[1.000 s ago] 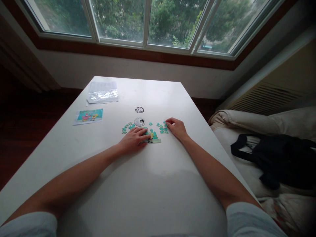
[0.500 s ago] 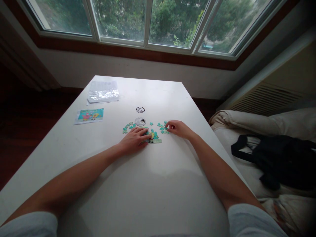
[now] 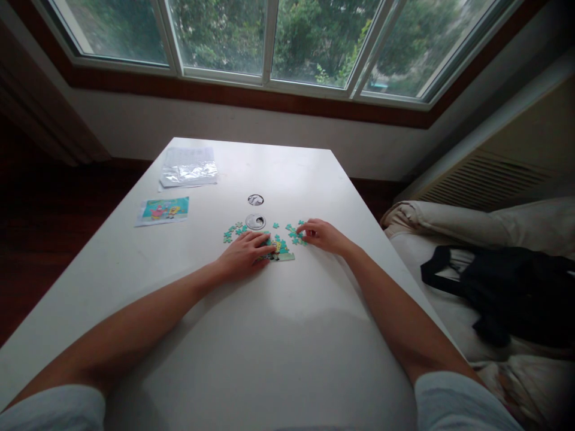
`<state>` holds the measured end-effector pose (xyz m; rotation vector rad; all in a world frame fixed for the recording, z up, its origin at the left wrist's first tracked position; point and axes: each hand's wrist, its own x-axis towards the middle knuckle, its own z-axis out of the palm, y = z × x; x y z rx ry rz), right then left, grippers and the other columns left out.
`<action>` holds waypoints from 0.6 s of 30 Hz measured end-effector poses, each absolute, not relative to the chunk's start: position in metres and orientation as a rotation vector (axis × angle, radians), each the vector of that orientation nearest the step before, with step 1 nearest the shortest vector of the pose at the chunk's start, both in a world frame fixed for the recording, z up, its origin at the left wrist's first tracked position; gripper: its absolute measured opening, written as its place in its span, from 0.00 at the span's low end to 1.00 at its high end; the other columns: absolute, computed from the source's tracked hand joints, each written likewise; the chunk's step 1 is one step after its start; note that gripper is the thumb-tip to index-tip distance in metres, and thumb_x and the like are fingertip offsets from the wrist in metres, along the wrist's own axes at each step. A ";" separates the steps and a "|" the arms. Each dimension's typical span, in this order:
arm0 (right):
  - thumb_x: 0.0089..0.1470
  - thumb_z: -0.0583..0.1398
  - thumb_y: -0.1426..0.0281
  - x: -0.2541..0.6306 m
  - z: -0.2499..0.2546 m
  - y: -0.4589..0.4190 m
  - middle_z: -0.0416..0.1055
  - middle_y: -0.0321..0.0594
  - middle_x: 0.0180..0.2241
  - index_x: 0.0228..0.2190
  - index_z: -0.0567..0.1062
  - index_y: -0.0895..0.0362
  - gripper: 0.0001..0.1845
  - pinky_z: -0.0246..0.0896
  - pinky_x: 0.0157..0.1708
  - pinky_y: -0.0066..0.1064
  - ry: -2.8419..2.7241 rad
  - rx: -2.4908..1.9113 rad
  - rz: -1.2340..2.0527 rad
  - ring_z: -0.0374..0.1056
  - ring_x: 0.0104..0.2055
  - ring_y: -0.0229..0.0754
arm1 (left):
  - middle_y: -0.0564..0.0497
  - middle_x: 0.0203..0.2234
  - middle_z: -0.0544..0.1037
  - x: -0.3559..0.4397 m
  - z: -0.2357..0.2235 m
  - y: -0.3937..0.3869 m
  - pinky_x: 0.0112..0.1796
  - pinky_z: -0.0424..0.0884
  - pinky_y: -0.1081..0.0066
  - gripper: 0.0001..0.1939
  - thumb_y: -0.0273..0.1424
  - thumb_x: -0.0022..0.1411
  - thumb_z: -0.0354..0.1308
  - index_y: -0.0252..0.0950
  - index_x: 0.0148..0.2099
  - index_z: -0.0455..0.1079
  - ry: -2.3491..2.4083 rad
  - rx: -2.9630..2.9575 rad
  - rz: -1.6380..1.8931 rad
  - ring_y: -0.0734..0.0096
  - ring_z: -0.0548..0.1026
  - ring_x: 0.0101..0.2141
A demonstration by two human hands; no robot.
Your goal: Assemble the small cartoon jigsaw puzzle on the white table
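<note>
- Partly joined cartoon jigsaw puzzle in teal, yellow and pale green cardboard-like pieces (image 3: 282,250): it lies flat on the glossy white desk (image 3: 287,335), between two loose clusters, its visible part unaltered over the last second.
- Leftmost, the loose teal-and-green pieces (image 3: 239,231) have stayed put.
- The left hand (image 3: 245,254) has held its place too, palm down, fingers slightly spread over the puzzle's left part, probably steadying it.
- Farther right, the right hand (image 3: 324,235) has shifted leftward over the other loose teal pieces (image 3: 295,241). Its thumb and forefinger are curled near each other; I cannot tell whether they pinch a piece. This looks like sorting, with nothing newly joined that I can see.
- The puzzle's straight pale-green border faces the person, running left to right; its long axis seems to follow that border, though the hand hides the left end.
</note>
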<state>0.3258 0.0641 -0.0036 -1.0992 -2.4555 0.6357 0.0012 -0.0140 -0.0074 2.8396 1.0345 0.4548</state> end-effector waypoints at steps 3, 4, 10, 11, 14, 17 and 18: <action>0.57 0.63 0.69 0.324 -0.003 0.063 0.68 0.38 0.31 0.41 0.82 0.54 0.10 0.58 0.35 0.29 -2.472 -1.074 0.654 0.63 0.32 0.39 | 0.45 0.65 0.67 0.001 -0.008 -0.014 0.61 0.62 0.50 0.21 0.38 0.72 0.53 0.48 0.64 0.69 1.044 2.837 0.465 0.52 0.66 0.62; 0.57 0.63 0.70 0.324 -0.002 0.062 0.68 0.38 0.31 0.41 0.82 0.54 0.10 0.58 0.35 0.29 -2.476 -1.071 0.654 0.63 0.32 0.39 | 0.45 0.65 0.67 0.002 -0.008 -0.014 0.61 0.62 0.50 0.21 0.38 0.72 0.53 0.48 0.64 0.69 1.045 2.836 0.466 0.52 0.66 0.62; 0.55 0.62 0.72 0.322 -0.002 0.061 0.68 0.39 0.33 0.40 0.79 0.55 0.10 0.58 0.35 0.29 -2.473 -1.080 0.689 0.62 0.33 0.39 | 0.44 0.64 0.67 0.002 -0.006 -0.015 0.61 0.62 0.50 0.21 0.38 0.71 0.54 0.48 0.64 0.69 1.039 2.835 0.467 0.52 0.66 0.62; 0.54 0.62 0.73 0.322 -0.002 0.061 0.68 0.39 0.33 0.40 0.79 0.56 0.10 0.58 0.35 0.29 -2.471 -1.080 0.697 0.62 0.34 0.39 | 0.44 0.64 0.68 0.002 -0.006 -0.015 0.61 0.62 0.50 0.21 0.38 0.71 0.54 0.47 0.64 0.69 1.039 2.832 0.472 0.52 0.66 0.62; 0.52 0.62 0.74 0.321 -0.003 0.061 0.68 0.39 0.34 0.39 0.78 0.56 0.11 0.58 0.36 0.29 -2.464 -1.077 0.697 0.62 0.35 0.40 | 0.44 0.64 0.68 0.002 -0.007 -0.015 0.61 0.62 0.50 0.21 0.37 0.71 0.54 0.48 0.64 0.70 1.043 2.826 0.487 0.51 0.66 0.62; 0.49 0.62 0.75 0.320 -0.003 0.061 0.69 0.39 0.35 0.37 0.76 0.57 0.10 0.58 0.37 0.29 -2.447 -1.069 0.702 0.63 0.36 0.40 | 0.44 0.64 0.68 0.002 -0.007 -0.015 0.61 0.63 0.49 0.21 0.37 0.71 0.54 0.48 0.64 0.69 1.035 2.827 0.486 0.51 0.66 0.62; 0.49 0.61 0.75 0.320 -0.003 0.061 0.69 0.39 0.35 0.36 0.75 0.56 0.10 0.58 0.37 0.29 -2.437 -1.066 0.709 0.63 0.36 0.40 | 0.44 0.64 0.68 0.002 -0.007 -0.015 0.61 0.63 0.49 0.21 0.37 0.71 0.53 0.48 0.64 0.69 1.034 2.826 0.484 0.51 0.66 0.62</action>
